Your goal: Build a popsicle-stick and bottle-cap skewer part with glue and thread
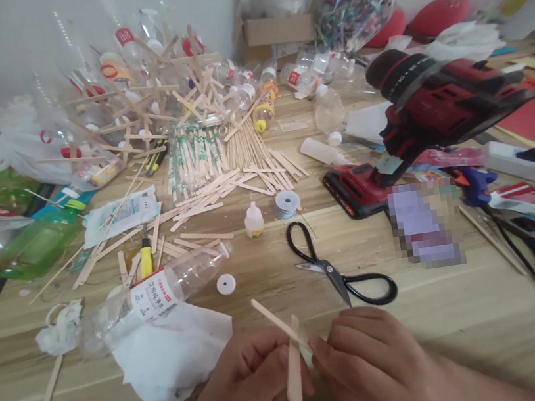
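While the far side of the desk (pixel 262 267) is crowded with bottles (pixel 304 77) and loose sticks (pixel 202 195), its near side is taken up by fewer things. At the right, a red and black drill (pixel 452 95) is stood on its base. At the left, a white sheet (pixel 174 356) is spread against the near side of a clear bottle (pixel 152 301), which is laid on its side. In front, the left hand (pixel 253 382) and the right hand (pixel 373 351) are held close together. Just beyond the right hand, black scissors (pixel 328 271) are laid with their blades apart. Between the hands, two crossed sticks (pixel 296 382) are held: one is clamped by the left thumb and fingers, the other is pinched at one end by the right fingertips. Farther back, a small bottle (pixel 254 221) is set upright near a spool (pixel 287 204); by the clear bottle's neck, a white disc (pixel 226 284) is laid flat.
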Demonstrator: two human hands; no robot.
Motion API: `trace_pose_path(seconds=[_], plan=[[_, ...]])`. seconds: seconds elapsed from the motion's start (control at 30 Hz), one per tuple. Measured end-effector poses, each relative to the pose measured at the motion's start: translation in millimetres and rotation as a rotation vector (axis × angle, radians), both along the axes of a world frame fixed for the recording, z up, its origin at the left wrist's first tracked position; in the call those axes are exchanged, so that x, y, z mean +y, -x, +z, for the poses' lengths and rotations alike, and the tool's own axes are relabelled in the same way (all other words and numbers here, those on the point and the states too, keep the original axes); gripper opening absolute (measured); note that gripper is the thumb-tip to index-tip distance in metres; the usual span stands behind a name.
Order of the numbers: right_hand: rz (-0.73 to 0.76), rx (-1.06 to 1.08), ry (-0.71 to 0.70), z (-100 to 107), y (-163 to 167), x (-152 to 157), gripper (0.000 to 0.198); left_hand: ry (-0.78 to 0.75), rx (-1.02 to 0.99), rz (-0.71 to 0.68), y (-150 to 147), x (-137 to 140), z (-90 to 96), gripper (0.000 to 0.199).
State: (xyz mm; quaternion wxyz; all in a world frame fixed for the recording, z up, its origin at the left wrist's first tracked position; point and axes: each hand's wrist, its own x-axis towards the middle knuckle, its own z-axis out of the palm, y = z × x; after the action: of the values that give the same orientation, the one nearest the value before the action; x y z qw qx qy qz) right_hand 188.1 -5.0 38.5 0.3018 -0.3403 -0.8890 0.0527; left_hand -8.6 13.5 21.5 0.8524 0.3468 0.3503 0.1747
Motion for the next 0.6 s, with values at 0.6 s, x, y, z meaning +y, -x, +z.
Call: trace_pose_path(seconds=[0.6], plan=[[0.004,0.012,0.062,-1.4,0.1,-2.8,0.026,-0.082,0.081,-0.063,-3.9,7.2,9.0,0.057]])
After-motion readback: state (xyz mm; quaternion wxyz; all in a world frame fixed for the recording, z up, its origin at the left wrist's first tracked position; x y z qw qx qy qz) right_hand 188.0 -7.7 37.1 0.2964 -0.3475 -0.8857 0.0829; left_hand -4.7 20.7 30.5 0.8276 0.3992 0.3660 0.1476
